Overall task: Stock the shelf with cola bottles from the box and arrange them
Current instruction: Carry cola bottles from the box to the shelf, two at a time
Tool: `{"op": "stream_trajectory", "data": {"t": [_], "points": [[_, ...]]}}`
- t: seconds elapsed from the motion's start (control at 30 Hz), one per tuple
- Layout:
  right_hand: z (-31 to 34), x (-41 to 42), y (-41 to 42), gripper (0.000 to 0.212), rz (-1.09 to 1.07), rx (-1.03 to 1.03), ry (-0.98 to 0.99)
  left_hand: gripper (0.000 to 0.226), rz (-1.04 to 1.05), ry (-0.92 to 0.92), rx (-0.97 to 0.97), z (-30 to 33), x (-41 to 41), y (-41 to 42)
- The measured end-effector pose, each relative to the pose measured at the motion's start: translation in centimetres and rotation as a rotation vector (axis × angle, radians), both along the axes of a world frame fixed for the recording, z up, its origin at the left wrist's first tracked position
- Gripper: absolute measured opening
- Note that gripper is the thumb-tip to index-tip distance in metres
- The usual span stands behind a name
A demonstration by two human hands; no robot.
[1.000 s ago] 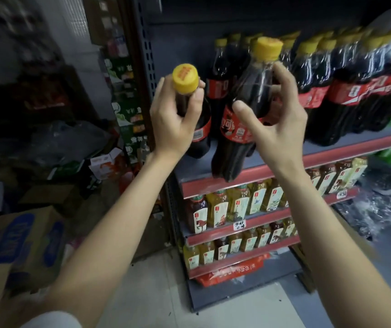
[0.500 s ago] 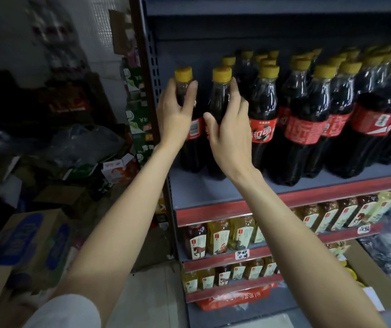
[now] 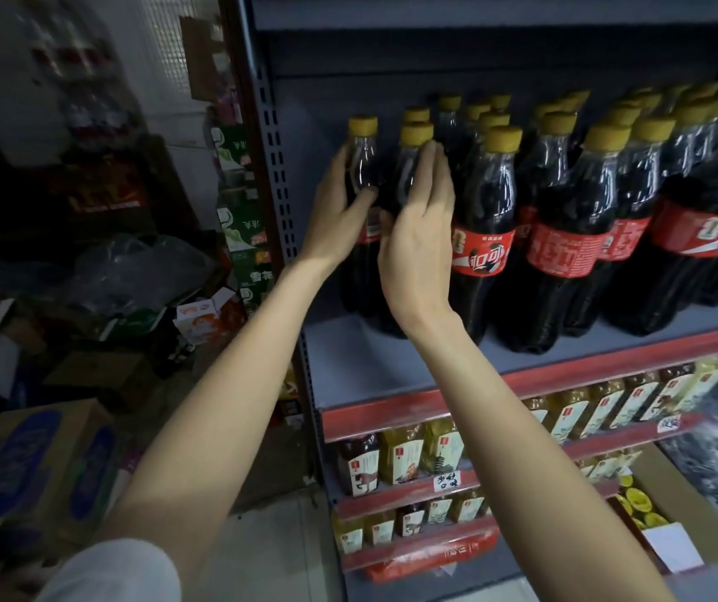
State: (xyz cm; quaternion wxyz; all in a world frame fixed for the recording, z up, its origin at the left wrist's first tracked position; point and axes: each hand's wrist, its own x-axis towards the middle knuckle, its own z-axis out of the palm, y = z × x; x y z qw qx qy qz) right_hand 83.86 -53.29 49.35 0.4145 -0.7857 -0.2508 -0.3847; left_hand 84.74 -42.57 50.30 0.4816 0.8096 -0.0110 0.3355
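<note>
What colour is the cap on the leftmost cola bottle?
Yellow cap, leftmost cola bottle; head view shows it best.

A second ago the left hand [image 3: 340, 210] and right hand [image 3: 418, 236] each held a bottle tilted in the air in front of the shelf [image 3: 370, 367]. Now the left bottle [image 3: 361, 167] and right bottle [image 3: 406, 176] stand upright at its left end, pushed back level with the front row. The right hand's fingers, curled round their bottle half a second ago, now lie straight along its side, while the left hand's grip looks looser.
</note>
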Motion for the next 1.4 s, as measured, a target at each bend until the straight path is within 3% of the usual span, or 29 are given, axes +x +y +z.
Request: {"op": "stream_trajectory", "data": {"t": [0.2,0.37,0.5,0.6,0.7,0.77,0.9,1.13,1.3,1.4], "points": [[-0.1,-0.7,-0.3,0.054,0.03,-0.042,-0.109,0.063,0.034,0.01,0.05,0.1,-0.5,0.1],[-0.4,-2.5,-1.1,0.039,0.07,-0.018,-0.214,0.061,0.188,0.029,0.015,-0.1,-2.9,0.2],[-0.9,-4.8,-2.0,0.02,0.085,0.1,-0.334,0.039,0.298,-0.111,-0.029,-1.1,-8.7,-1.0],[-2.4,-7.3,-2.2,0.012,0.291,0.252,-0.309,0.015,0.411,-0.28,-0.079,-2.5,-14.4,-2.0],[-4.8,-10.5,-1.8,0.012,0.615,0.346,-0.14,0.013,0.575,-0.378,-0.01,-5.0,-20.0,-2.5],[-6.8,-13.0,-1.3,0.012,0.784,0.323,-0.016,0.014,0.684,-0.341,0.033,-6.8,-23.9,-2.6],[-10.7,-17.8,0.2,0.013,1.073,0.164,0.143,0.011,0.821,-0.098,0.054,-11.0,-31.7,-3.1],[-19.0,-25.2,5.2,0.023,1.356,-0.331,0.33,0.021,1.062,0.351,-0.132,-19.6,-45.0,-1.7],[-24.6,-30.7,12.0,0.046,1.465,-0.769,0.384,0.02,1.237,0.547,-0.345,-24.8,-53.1,2.5],[-27.1,-34.0,16.7,0.044,1.43,-0.93,0.425,0.021,1.308,0.635,-0.41,-27.7,-57.5,6.6]]}}
